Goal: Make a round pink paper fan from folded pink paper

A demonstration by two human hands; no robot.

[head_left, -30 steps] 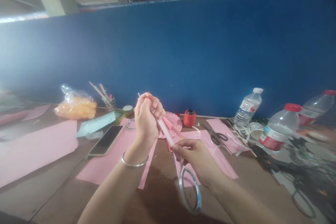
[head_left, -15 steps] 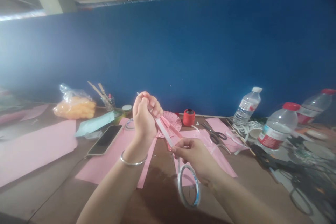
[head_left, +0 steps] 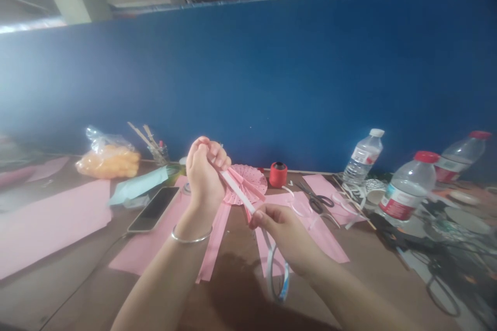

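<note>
My left hand (head_left: 204,178), a silver bangle on its wrist, is closed around the upper end of a folded pink paper (head_left: 252,190). A white strip of tape (head_left: 239,192) runs slantwise along that paper. At its lower end my right hand (head_left: 285,232) pinches the strip between thumb and fingers. From the strip hangs the tape roll (head_left: 286,285), below my right hand and clear of the table. Behind the folded paper lies a round pleated pink paper with dark dots (head_left: 254,175), partly hidden.
Pink sheets (head_left: 143,248) cover parts of the brown table. A phone (head_left: 154,209) lies left, scissors (head_left: 319,200) and a red spool (head_left: 278,175) right. Plastic bottles (head_left: 407,191) stand among clutter at the right. A bag with yellow contents (head_left: 111,160) sits back left.
My left hand has shifted slightly left, showing more of the dotted paper and the strip. The tape roll has swung and turned under my right hand, which keeps its pinch.
</note>
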